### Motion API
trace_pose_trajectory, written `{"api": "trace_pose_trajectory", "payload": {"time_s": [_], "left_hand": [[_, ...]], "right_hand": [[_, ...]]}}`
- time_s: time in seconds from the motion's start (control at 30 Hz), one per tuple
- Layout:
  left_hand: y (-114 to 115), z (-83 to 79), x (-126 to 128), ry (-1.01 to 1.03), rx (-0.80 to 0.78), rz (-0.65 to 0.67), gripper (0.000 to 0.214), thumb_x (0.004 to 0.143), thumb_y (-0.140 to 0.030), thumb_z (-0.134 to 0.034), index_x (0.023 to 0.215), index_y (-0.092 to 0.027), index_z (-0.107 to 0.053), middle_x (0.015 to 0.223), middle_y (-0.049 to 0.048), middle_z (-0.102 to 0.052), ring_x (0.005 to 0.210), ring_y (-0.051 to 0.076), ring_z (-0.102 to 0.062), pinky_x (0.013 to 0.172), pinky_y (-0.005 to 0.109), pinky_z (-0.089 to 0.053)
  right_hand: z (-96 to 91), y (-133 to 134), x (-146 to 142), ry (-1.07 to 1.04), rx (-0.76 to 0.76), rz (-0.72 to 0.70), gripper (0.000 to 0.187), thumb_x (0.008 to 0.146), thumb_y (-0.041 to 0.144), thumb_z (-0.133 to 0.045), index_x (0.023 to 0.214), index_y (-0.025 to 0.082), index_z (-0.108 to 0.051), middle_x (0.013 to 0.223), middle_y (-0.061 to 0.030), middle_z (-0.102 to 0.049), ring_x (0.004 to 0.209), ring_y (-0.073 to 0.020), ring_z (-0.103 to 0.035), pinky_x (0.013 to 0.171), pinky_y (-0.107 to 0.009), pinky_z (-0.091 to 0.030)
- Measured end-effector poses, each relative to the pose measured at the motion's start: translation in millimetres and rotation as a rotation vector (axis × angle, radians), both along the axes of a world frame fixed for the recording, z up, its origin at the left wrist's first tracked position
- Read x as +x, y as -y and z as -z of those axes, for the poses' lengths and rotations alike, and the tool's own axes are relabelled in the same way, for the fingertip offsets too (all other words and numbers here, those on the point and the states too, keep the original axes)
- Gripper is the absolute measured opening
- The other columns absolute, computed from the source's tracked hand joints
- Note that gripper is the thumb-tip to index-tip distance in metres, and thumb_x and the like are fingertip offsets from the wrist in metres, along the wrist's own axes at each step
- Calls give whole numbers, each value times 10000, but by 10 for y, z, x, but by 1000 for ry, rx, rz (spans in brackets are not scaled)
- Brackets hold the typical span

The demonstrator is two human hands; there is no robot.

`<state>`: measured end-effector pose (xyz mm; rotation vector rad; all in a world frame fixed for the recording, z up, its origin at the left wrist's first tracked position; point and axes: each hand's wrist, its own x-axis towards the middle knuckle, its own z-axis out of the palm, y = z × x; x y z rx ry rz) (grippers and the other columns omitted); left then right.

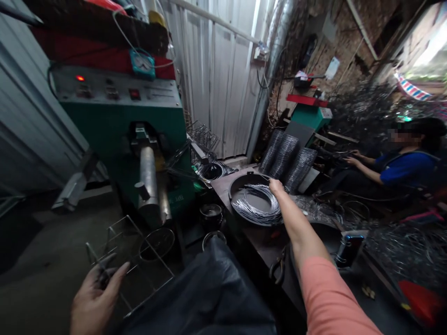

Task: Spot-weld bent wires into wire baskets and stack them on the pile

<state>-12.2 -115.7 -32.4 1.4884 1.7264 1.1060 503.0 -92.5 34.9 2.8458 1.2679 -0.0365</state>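
Observation:
My left hand [98, 295], at the lower left, is closed on a wire frame [150, 298] of thin metal rods, which spreads over the dark floor beside my lap. My right arm reaches forward to a round, dark pan [231, 195]. At the pan's right rim my right hand [277, 187] is closed; what its fingers grip is too small to make out. A bundle of curved, shiny metal wires [256, 216] lies around the inside of the pan. Ahead of my left hand stands a green machine [104, 125] with a thick metal cylinder [148, 174] jutting toward me.
Stacked wire pieces [286, 156] stand behind the pan, near a second green machine [310, 118]. A co-worker in blue [405, 163] sits at the right. A phone [350, 250] stands near my right arm. Black cloth [216, 293] covers my lap.

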Motion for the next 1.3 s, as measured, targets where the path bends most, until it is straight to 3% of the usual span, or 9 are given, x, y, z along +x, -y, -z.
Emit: {"api": "trace_pose_trajectory", "payload": {"time_s": [0.17,0.23,0.3,0.43,0.53,0.7,0.87,1.0,1.3], "left_hand": [[-161,17,35,200,-77,71,541,520,-593,-620,913,-221,-604,850,30,-668,886,273,-610,801,374,-478],[-200,77,68,232,-78,90,547,534,-574,-629,937,-206,-593,850,32,-666,874,255,-609,801,355,-473],[-217,124,106,255,-55,110,592,549,-568,-630,987,-172,-582,854,42,-658,861,239,-604,798,339,-465],[-254,171,125,258,5,173,597,628,-526,-606,1071,-130,-554,827,34,-619,811,191,-582,777,305,-447],[-288,171,63,273,16,215,549,670,-482,-595,1082,-122,-544,748,5,-568,730,157,-549,725,285,-439],[-347,92,-6,389,-16,219,507,664,-445,-628,1065,-144,-561,709,-18,-545,702,144,-536,707,277,-428],[-410,70,89,510,-75,234,503,626,-414,-673,1044,-148,-587,790,15,-615,790,172,-572,766,297,-427],[-449,159,143,567,-79,237,487,629,-396,-686,1047,-162,-599,866,34,-637,836,175,-574,793,295,-418],[-507,219,187,599,-75,201,471,620,-371,-705,1028,-155,-613,766,10,-612,756,150,-556,753,279,-413]], "right_hand": [[-531,-235,-326,49,-82,-34,359,840,108,-399,1126,18,-597,1094,-263,-589,1030,-282,-568,819,-353,-425],[-676,-265,-642,68,-102,-132,326,835,124,-435,1088,30,-618,1073,-246,-600,1043,-291,-555,838,-367,-407],[-708,-209,-1053,87,-100,-332,295,850,182,-459,1074,98,-631,1051,-187,-620,1031,-278,-555,846,-356,-391],[-431,28,-1822,50,-58,-887,268,885,251,-432,1075,201,-615,965,-82,-637,878,-194,-591,755,-255,-386],[-61,45,-2147,-40,74,-1025,260,897,256,-419,1066,208,-611,931,-66,-630,780,-154,-586,675,-228,-369],[461,-213,-2367,-305,482,-1084,202,889,287,-466,963,234,-646,836,-35,-629,794,-155,-567,756,-285,-355],[767,-327,-2484,-485,627,-1063,167,877,267,-492,924,238,-649,815,-23,-620,810,-160,-552,782,-316,-335],[862,-366,-2429,-475,651,-1066,162,871,243,-498,930,237,-649,812,-21,-607,822,-164,-543,797,-323,-326],[892,-470,-2290,-466,668,-1100,169,875,245,-485,929,220,-644,802,-31,-601,802,-168,-534,750,-310,-348]]}}
